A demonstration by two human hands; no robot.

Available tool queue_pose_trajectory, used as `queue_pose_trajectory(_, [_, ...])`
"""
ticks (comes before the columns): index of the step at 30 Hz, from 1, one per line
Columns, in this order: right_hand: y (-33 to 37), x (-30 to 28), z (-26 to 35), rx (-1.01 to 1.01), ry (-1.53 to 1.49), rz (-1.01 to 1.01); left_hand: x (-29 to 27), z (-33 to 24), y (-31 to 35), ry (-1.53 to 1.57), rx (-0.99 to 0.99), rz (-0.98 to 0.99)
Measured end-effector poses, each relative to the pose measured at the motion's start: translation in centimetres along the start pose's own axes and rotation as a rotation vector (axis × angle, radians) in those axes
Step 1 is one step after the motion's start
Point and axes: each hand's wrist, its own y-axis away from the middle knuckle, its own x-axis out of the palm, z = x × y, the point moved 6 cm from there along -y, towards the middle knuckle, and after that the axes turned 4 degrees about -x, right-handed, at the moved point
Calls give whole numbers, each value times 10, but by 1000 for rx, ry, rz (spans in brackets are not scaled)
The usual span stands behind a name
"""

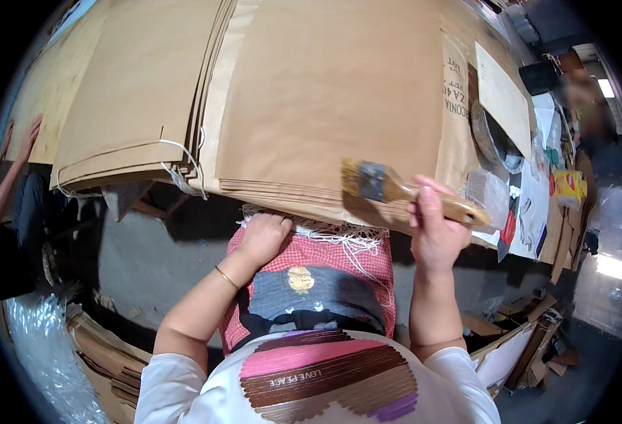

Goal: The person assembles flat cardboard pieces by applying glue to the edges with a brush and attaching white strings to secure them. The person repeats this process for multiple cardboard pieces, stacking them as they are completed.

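My right hand [438, 225] is wrapped round the wooden handle of a wide paintbrush [396, 188]. Its bristles point left, over the front edge of a stack of brown kraft paper sheets [332, 92]. Below that edge, my left hand [265, 239] is closed with its fingers curled, beside a bundle of white strings [346, 240] on the red checked cloth across my lap. Whatever its fingers may hold is hidden.
A second stack of brown paper [138, 85], tied with white string, lies to the left. At the right are a round bowl [491, 138] under a pale board [503, 99], a clear plastic tub [486, 194] and a yellow packet [569, 185]. Another person's hands [30, 138] rest at the far left.
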Motion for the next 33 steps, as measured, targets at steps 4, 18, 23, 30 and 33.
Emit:
queue_pose_trajectory(4, [-2,41,-4,-81,151,146,-9,3,9,67,7,-3])
queue_pose_trajectory(18, [-27,109,-21,-303,532,337,-132,-8,-14,-317,-162,-58])
queue_pose_trajectory(23, [-43,14,-16,-259,920,165,-134,-10,-16,-293,-148,-56])
queue_pose_trajectory(30, [-54,3,-15,-428,1282,144,-128,-14,-23,-422,-155,27])
queue_pose_trajectory(33, [-59,8,-21,-448,1330,213,-130,-18,-23,-393,-158,10])
